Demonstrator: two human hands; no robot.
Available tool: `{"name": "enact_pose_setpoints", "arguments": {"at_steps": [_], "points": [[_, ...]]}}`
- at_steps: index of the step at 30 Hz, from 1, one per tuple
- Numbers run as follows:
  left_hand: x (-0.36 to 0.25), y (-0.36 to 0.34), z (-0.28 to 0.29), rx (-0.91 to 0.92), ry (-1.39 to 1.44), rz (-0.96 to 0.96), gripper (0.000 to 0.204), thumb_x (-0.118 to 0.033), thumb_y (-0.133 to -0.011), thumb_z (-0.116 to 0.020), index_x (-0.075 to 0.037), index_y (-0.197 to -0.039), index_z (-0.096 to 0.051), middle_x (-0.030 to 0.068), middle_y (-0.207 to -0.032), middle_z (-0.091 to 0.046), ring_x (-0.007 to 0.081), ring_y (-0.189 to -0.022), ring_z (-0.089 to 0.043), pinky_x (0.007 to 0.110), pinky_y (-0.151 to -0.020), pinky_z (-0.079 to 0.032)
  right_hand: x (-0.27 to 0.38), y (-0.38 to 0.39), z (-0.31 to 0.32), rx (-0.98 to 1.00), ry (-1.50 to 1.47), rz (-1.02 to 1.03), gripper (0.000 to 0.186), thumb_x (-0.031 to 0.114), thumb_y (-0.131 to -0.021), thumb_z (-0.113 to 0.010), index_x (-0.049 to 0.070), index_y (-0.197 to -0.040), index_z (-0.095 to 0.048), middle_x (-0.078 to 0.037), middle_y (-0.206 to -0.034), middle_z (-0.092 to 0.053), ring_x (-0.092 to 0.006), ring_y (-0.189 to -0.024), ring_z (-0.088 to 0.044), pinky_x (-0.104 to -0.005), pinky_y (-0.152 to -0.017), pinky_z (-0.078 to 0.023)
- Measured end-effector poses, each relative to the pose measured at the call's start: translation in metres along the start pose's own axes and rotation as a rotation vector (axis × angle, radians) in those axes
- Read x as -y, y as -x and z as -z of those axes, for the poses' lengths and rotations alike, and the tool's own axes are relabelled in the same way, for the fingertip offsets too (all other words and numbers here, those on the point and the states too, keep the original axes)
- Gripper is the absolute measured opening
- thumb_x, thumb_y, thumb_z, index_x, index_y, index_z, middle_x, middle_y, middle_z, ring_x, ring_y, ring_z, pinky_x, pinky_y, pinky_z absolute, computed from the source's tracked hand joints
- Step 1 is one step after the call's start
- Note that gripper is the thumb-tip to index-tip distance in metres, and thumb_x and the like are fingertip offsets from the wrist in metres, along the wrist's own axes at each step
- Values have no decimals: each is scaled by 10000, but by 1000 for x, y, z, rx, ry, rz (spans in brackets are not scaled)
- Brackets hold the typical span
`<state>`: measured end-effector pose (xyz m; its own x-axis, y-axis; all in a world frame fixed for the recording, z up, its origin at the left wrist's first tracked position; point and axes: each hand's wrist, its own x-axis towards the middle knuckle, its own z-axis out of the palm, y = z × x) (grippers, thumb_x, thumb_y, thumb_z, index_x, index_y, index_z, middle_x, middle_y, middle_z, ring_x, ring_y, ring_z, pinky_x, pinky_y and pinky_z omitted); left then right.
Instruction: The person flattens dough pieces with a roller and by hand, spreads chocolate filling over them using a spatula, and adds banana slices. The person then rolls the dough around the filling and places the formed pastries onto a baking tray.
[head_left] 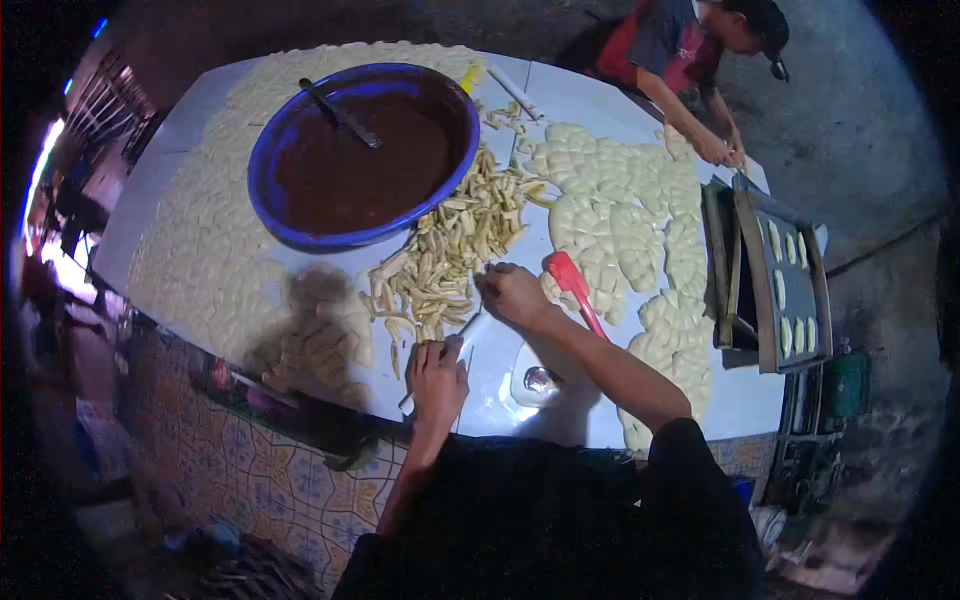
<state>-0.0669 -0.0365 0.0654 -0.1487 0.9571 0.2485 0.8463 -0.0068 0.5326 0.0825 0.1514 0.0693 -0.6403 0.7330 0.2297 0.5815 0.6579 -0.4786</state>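
My left hand (437,388) lies over a slim white rod (475,327) at the table's near edge, fingers stretched forward and holding nothing I can see. The rod passes slantwise beneath it. My right hand (515,295) is closed at the near right side of a heap of yellowish sliced strips, apparently banana (462,235). Its fingertips are pressed together; what they hold, if anything, is hidden. Just right of this hand lies a red spatula (572,287), among flattened pale dough pieces (600,160). A small whitish dish with something dark inside (540,380) sits below my right forearm.
A large blue basin (262,205) of brown mixture, with a dark-handled utensil (340,115) in it, stands far left. Dough pieces (195,240) cover the left side. Another white rod (515,92) lies at the back. At right, a co-worker (690,70) bends near trays (790,275) holding pale strips.
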Motion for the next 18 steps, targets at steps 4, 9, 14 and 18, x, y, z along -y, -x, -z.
{"name": "enact_pose_setpoints", "arguments": {"at_steps": [4, 9, 14, 18], "points": [[5, 2, -3, 1, -10, -42, 418, -84, -783, -721, -61, -1200, -699, 138, -1083, -611, 348, -1082, -553, 477, -965, -460, 0, 16, 16, -30, -288, -218, 149, 147, -831, -663, 15, -865, -722, -217, -791, -696, -379, -712, -668, -450, -675, -534], [-17, 2, -5, -127, 19, -99, 410, -56, -768, -730, -51, -1177, -703, 151, -1138, -589, 356, -1149, -529, 484, -1006, -434, -25, 29, 17, -61, -495, -434, 246, 171, -853, -735, 9, -1036, -768, -177, -819, -745, -210, -679, -696, -369, -659, -539], [-23, 4, -8, -157, 189, -199, 335, 9, -785, -692, -14, -1120, -699, 157, -1086, -625, 377, -1074, -568, 505, -966, -456, -7, 62, 48, 12, -418, -450, 229, 138, -906, -687, 16, -1086, -761, -135, -844, -768, -171, -726, -715, -325, -688, -557], [-43, 1, -28, 74, 308, -288, 302, -20, -817, -677, -38, -1118, -702, 114, -1065, -661, 330, -1043, -612, 469, -927, -493, -4, 126, 63, 208, -358, -87, 262, 68, -872, -688, 10, -1126, -720, -160, -1077, -736, -290, -940, -728, -370, -841, -559]]}}
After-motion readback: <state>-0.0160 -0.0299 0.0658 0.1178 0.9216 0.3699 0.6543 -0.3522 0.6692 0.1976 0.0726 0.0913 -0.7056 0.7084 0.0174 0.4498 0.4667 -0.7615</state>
